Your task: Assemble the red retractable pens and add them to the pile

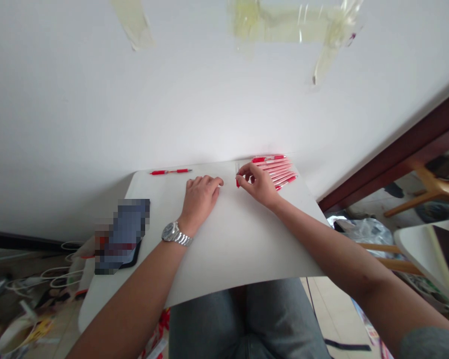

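At the left, white cables (62,274) lie below the table (247,239), and a phone (125,234), its screen blurred out, rests on the table's left side. Near the back edge lies a red pen (159,172). The left hand (202,195), a watch (171,231) at its wrist, lies palm down with fingers bent; I cannot tell whether its thumb and forefinger grip anything. Just right of it, the right hand (260,185) pinches a small red-and-clear piece (237,183) between thumb and fingertips. Beside that hand, red pens (280,173) lie bunched at the table's back right corner.
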A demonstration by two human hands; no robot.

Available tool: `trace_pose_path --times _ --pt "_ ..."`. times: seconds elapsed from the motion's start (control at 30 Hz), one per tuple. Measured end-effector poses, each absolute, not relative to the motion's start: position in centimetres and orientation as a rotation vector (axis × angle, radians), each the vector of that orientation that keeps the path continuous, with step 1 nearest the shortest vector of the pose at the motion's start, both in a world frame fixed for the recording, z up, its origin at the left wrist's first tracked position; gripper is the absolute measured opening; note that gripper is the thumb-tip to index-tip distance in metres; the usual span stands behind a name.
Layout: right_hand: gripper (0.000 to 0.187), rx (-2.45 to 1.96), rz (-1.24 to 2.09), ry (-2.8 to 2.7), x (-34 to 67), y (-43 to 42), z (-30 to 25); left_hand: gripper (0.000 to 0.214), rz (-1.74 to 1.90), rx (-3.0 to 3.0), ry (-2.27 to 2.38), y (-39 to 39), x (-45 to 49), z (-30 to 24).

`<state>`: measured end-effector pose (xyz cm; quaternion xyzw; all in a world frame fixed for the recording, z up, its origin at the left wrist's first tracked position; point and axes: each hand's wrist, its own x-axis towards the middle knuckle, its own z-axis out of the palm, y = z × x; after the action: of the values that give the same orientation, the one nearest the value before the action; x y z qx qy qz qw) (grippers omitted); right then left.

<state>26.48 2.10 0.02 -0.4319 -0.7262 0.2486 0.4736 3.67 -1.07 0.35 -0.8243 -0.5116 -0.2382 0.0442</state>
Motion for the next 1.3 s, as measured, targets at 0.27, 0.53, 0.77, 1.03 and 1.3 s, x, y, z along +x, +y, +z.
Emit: trace_pose_path --times 0.27,0.53,0.77,1.03,1.3 --pt "0.013 -1.028 0.623 -1.83 26.3 1.9 0.1 0.026 -1.068 -2.449 -1.657 -0.8 3.6 0.4" --pt "0.016 -0.965 0.629 -1.922 26.2 1.7 -0.2 0.027 -1.532 -2.407 -1.638 -0.5 3.4 0.4" --pt "0.032 -0.95 0.623 -1.968 26.3 1.6 -0.3 0.016 -1.868 -2.414 -1.688 -0.2 3.5 -0.4" --pt "0.031 -0.965 0.624 -1.986 26.3 1.7 -0.5 0.025 -2.296 -2.409 -1.694 0.0 3.7 -0.3" --pt "0.026 -0.938 0.599 -2.024 26.3 1.5 -0.3 0.033 -2.395 -2.403 -1.734 0.0 3.4 -0.6"
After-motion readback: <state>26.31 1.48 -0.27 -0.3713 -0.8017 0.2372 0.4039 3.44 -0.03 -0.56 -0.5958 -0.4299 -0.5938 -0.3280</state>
